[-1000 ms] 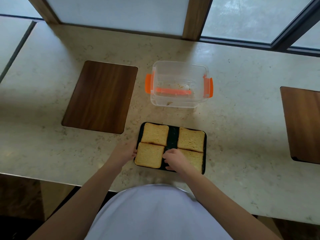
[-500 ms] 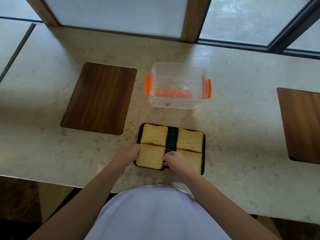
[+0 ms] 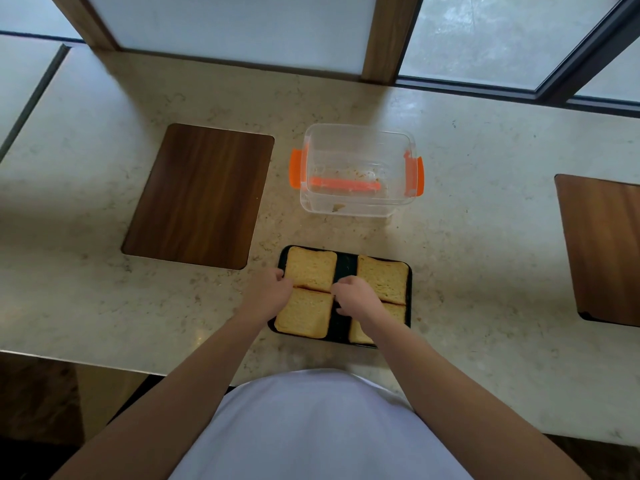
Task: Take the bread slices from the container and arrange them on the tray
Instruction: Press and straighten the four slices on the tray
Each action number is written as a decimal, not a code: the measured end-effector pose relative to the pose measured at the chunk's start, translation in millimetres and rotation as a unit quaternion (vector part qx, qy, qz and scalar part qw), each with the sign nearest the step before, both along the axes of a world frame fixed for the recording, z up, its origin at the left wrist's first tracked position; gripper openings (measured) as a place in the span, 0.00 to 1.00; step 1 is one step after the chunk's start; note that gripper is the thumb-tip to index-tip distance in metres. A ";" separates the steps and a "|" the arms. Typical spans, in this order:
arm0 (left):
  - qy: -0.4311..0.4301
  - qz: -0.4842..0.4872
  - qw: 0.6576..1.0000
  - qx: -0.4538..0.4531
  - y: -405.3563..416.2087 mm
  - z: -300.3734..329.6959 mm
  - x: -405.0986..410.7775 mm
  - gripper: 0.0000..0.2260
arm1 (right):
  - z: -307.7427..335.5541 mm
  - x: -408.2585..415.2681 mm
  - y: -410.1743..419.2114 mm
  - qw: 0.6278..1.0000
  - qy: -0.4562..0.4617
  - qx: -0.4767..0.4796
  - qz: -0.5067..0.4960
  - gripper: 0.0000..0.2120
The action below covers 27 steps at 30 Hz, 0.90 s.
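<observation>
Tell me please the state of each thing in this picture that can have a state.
container: open, no lid on, only crumbs inside
tray: holds four bread slices
bread slices: flat, two rows of two
left hand: curled at the left slices' edge
right hand: curled over the tray's middle

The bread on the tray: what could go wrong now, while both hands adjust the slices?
The left hand and right hand pinch the far-left slice, so it could tear or crumble. The tray lies near the counter edge, so a hard push might slide it off.
</observation>
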<state>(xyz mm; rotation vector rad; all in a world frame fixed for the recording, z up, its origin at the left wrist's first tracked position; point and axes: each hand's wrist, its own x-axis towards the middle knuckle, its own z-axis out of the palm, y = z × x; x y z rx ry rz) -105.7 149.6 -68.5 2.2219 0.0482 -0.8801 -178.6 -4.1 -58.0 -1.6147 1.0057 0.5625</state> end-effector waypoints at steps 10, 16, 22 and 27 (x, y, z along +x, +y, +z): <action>-0.002 -0.007 1.000 0.005 -0.5 -9.9 3.7 0.12 | -4.7 4.3 -0.4 1.000 0.002 0.011 -0.007 0.21; 0.010 -0.004 1.000 -0.001 0.6 -10.2 4.1 0.07 | -10.5 3.8 0.5 1.000 -0.004 0.005 0.006 0.23; -0.146 -0.044 0.988 -0.023 -19.6 -1.1 -2.4 0.14 | -14.3 -10.3 -11.0 0.995 -0.062 -0.062 -0.044 0.21; -0.020 -0.054 0.993 -0.100 -72.6 2.6 -15.9 0.18 | -17.6 -43.1 -52.1 0.971 -0.060 -0.208 -0.102 0.21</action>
